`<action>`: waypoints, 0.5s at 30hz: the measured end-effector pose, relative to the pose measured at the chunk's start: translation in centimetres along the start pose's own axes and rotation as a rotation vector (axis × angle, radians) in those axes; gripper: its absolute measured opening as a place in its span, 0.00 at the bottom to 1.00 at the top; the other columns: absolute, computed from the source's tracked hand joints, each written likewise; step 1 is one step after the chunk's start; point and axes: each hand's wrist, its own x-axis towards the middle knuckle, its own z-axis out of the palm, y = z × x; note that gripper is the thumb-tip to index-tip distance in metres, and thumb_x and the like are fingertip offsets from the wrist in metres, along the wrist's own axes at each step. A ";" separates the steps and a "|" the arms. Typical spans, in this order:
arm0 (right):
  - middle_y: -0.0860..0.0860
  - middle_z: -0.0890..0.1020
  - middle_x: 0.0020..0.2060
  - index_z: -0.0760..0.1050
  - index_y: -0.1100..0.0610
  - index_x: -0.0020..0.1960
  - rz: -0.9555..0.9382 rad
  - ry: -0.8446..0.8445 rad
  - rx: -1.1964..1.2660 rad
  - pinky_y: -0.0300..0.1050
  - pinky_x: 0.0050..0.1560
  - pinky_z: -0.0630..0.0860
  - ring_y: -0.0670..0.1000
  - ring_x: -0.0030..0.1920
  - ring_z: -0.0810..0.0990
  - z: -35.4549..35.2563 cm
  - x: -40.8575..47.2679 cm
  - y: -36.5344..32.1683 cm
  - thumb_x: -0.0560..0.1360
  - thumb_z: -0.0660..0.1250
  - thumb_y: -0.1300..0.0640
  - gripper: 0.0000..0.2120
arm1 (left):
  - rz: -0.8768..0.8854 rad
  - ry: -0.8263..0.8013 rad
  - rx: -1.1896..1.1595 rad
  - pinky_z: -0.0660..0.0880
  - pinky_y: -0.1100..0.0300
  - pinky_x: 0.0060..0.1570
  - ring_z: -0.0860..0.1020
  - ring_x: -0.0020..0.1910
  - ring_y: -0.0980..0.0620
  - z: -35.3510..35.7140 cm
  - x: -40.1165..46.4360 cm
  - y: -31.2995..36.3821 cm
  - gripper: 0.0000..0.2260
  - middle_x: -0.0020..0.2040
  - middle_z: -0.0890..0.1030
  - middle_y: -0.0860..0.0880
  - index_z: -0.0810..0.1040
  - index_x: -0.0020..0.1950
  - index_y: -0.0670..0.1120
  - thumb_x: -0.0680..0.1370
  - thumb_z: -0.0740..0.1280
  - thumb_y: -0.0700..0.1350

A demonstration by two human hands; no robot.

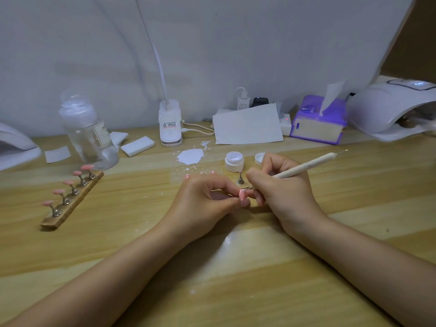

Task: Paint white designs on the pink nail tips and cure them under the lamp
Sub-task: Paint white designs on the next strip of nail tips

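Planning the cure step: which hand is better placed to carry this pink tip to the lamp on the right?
Probably the left hand: it pinches the pink tip. The right hand grips the brush.

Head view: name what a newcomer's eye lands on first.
At centre, the left hand pinches a pink nail tip while the right hand holds a white pen tool to it. At left, five pink tips stand on a wooden holder strip.
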 end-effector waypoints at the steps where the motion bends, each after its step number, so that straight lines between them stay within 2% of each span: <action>1: 0.51 0.65 0.14 0.60 0.60 0.27 0.002 -0.003 -0.002 0.33 0.23 0.70 0.44 0.15 0.71 0.0 0.0 0.0 0.69 0.62 0.74 0.18 | -0.001 -0.003 -0.007 0.67 0.77 0.33 0.74 0.29 0.69 0.0 0.0 0.0 0.06 0.26 0.79 0.58 0.80 0.34 0.45 0.69 0.73 0.36; 6: 0.51 0.64 0.14 0.59 0.60 0.26 0.003 0.008 0.001 0.34 0.23 0.72 0.44 0.14 0.69 0.0 0.0 0.0 0.69 0.62 0.74 0.19 | -0.020 -0.002 -0.001 0.67 0.76 0.32 0.74 0.28 0.69 0.0 0.0 0.0 0.07 0.26 0.79 0.58 0.80 0.34 0.47 0.69 0.72 0.37; 11: 0.51 0.64 0.13 0.59 0.60 0.26 -0.001 0.007 -0.006 0.32 0.22 0.71 0.44 0.14 0.69 0.0 0.0 0.0 0.68 0.61 0.74 0.19 | -0.048 0.007 -0.022 0.72 0.71 0.36 0.78 0.33 0.62 0.0 0.0 -0.1 0.08 0.33 0.84 0.53 0.81 0.33 0.50 0.69 0.73 0.37; 15: 0.51 0.63 0.14 0.59 0.60 0.27 0.010 0.009 0.002 0.34 0.23 0.73 0.45 0.15 0.69 0.1 0.0 0.0 0.68 0.61 0.74 0.18 | -0.046 0.021 -0.014 0.71 0.71 0.36 0.78 0.33 0.61 0.1 0.1 -0.1 0.08 0.35 0.84 0.50 0.81 0.33 0.48 0.68 0.73 0.37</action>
